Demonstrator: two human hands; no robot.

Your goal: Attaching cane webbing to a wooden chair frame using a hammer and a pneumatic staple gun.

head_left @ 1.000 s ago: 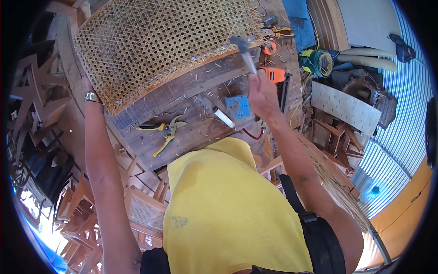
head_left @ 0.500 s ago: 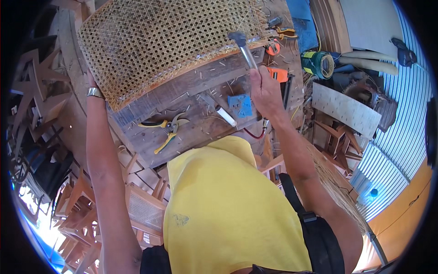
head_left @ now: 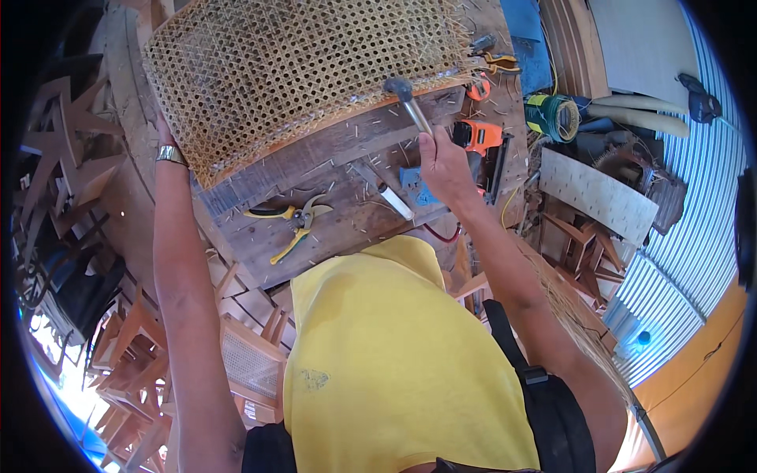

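Note:
A woven cane panel in a wooden frame lies on the workbench at the far side. My left hand, with a metal watch on the wrist, grips the panel's left edge; its fingers are mostly hidden there. My right hand is closed round a hammer with a shiny shaft and a dark head. The hammer's head is over the near rim of the panel, toward its right end; whether it touches cannot be told. Right beside that hand is an orange and black nail gun, partly covered.
Yellow-handled pruning shears, a white-handled tool and a blue piece lie on the workbench among cane scraps. Pliers and an orange tape measure are at the right, near a green coil. Chair frames crowd the left.
My right hand has moved left and nearer to me. The hammer's head has come down to the panel's near rim, uncovering more of the nail gun. My left hand keeps its place on the edge.

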